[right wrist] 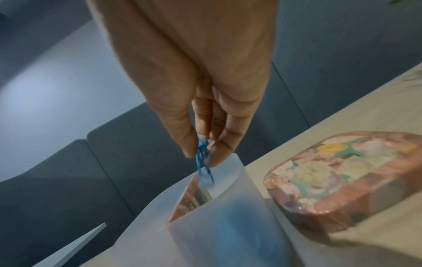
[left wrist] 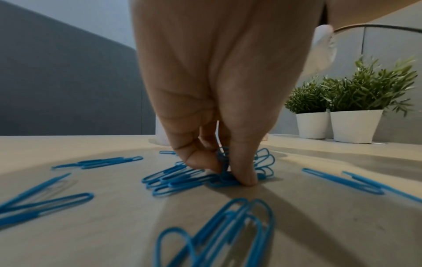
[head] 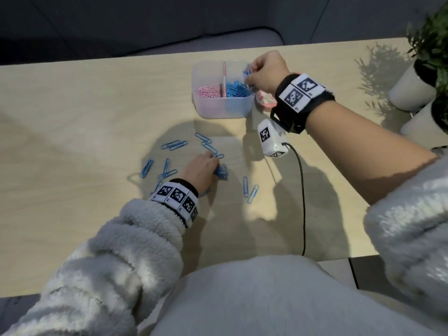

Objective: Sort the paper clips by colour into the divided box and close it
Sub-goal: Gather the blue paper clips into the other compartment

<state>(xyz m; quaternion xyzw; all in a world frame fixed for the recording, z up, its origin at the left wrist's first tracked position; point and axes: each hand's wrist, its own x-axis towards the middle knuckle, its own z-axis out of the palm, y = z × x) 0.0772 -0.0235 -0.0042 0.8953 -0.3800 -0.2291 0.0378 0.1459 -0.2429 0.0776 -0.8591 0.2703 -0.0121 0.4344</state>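
Note:
A translucent divided box (head: 223, 106) stands at the table's far middle, with pink clips (head: 209, 90) left of its pink divider and blue clips (head: 236, 89) right of it. My right hand (head: 263, 72) hovers over the box's right rim and pinches a few blue clips (right wrist: 203, 162) above the blue compartment. My left hand (head: 202, 169) is down on the table, its thumb and fingers pinching a small bunch of blue clips (left wrist: 224, 169). Several loose blue clips (head: 174, 144) lie scattered around it. The patterned pink lid (right wrist: 342, 178) lies right of the box.
Two white pots with green plants (head: 421, 78) stand at the table's right end. A black cable (head: 301, 190) runs from my right wrist camera across the table toward me. The far table edge lies just behind the box.

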